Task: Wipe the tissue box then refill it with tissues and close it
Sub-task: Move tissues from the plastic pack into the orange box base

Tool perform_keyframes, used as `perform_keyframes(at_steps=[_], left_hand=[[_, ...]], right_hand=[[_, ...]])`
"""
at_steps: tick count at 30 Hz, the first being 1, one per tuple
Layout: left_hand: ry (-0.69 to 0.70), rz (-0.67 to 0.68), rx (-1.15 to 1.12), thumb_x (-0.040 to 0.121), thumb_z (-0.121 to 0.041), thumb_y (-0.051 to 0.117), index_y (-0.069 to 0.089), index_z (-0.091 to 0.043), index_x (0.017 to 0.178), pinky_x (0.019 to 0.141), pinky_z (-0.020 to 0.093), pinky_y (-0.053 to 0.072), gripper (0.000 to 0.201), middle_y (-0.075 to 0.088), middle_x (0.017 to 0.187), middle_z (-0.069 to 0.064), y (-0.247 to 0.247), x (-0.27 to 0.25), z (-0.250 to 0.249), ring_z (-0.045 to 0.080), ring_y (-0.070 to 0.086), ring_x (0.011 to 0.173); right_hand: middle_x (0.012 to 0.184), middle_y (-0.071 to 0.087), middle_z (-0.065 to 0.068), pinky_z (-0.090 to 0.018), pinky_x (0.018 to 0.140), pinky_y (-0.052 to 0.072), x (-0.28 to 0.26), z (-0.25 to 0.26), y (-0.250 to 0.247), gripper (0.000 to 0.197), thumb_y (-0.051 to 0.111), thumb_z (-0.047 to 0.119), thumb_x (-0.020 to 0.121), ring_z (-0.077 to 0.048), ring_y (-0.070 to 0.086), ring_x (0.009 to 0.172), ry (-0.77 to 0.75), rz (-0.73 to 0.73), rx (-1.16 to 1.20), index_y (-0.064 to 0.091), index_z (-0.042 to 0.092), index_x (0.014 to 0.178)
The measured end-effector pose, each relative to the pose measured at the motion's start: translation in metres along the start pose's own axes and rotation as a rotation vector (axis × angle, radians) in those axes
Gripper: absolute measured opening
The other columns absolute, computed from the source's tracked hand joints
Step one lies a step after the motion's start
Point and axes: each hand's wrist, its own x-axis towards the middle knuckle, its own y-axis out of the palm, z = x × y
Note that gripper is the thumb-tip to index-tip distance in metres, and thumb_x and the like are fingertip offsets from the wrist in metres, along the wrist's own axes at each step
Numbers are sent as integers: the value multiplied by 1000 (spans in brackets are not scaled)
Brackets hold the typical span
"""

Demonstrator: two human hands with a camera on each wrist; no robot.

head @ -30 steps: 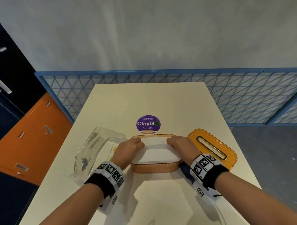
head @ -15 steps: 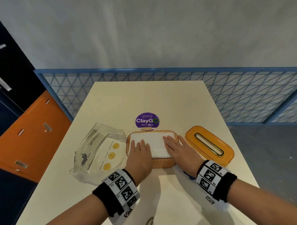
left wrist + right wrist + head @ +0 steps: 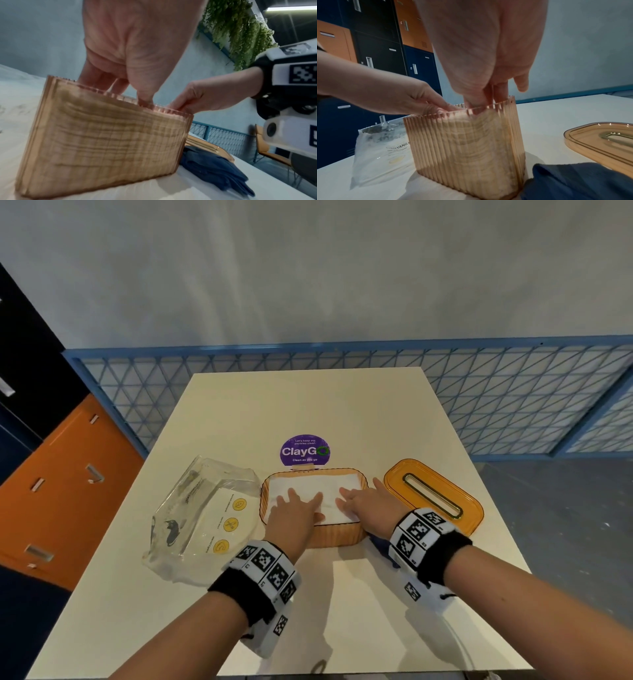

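An orange ribbed tissue box [image 3: 337, 536] [image 3: 106, 138] [image 3: 467, 146] stands open on the cream table [image 3: 308, 409], filled with a stack of white tissues [image 3: 317, 487]. My left hand [image 3: 296, 508] [image 3: 137, 56] lies flat with straight fingers pressing on the tissues' left half. Flat on the right half presses my right hand [image 3: 359, 503] [image 3: 488, 60]. The box's orange lid [image 3: 433, 496] [image 3: 604, 140], with its slot, lies on the table to the right of the box. A dark blue cloth [image 3: 214, 167] [image 3: 576, 181] lies by the box's near right corner.
An emptied clear plastic tissue wrapper [image 3: 202, 515] [image 3: 382, 150] lies left of the box. A purple round ClayGo sign [image 3: 305, 450] stands right behind it. A blue mesh railing [image 3: 513, 392] runs past the table's far edge, and orange and dark lockers [image 3: 51, 481] stand to the left.
Both hands went from gripping the stack's far corners to lying flat on top of the tissues, and the stack now sits lower inside the box.
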Motion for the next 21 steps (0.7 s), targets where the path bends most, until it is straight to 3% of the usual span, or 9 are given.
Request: perform_keyframes(at_steps=[4,7,10,13,14,17,19,21], left_hand=[[84,-117,79,102,-27,31,33,-17,141,107,40,31,39,39,139,16,4,-2,-4,31,38,128],[162,-211,-29,101,-19,36,40,-15,138,97,32,41,37,39,141,9,7,-5,0,22,40,127],[237,-281,-164,96,-9,47,46,-16,138,93,37,51,42,41,147,13,6,-10,1,28,44,131],[237,-290,-150,95,-8,50,50,-15,134,96,39,50,40,38,150,9,11,-8,3,27,42,135],[248,-314,-128,92,-9,55,55,-14,129,89,37,53,37,47,144,9,11,-6,3,25,50,127],[271,-315,-100,64,-8,83,71,-15,98,51,27,58,37,72,101,4,10,-5,3,18,70,84],[276,-337,-91,56,-4,87,72,-13,93,43,27,55,41,74,92,5,14,0,5,20,71,75],[305,-337,-82,49,2,88,72,-10,91,39,29,55,46,73,89,8,16,3,6,22,71,71]], right_hand=[[159,16,-1,-54,117,8,-1,2,5,52,37,8,98,-24,30,141,31,-18,30,24,19,147],[158,18,0,-57,116,8,-2,3,6,52,40,10,97,-22,31,140,50,-45,58,26,20,146],[158,20,0,-58,116,8,-4,3,7,48,41,13,98,-21,32,140,55,-89,92,31,22,144],[157,21,0,-57,116,9,-6,1,9,47,40,13,98,-21,33,140,48,-129,105,32,22,144],[157,21,0,-57,116,10,-6,0,11,48,41,13,98,-20,32,140,38,-141,105,31,22,144],[156,25,3,-50,118,9,-6,-10,19,47,41,11,97,-17,28,143,-4,-292,281,36,24,142],[152,34,2,-42,119,15,-9,-24,27,45,40,9,96,-16,29,142,53,-498,472,42,21,139],[146,43,-5,-36,114,28,-11,-48,43,43,42,7,94,-21,39,135,205,-663,601,46,15,137]])
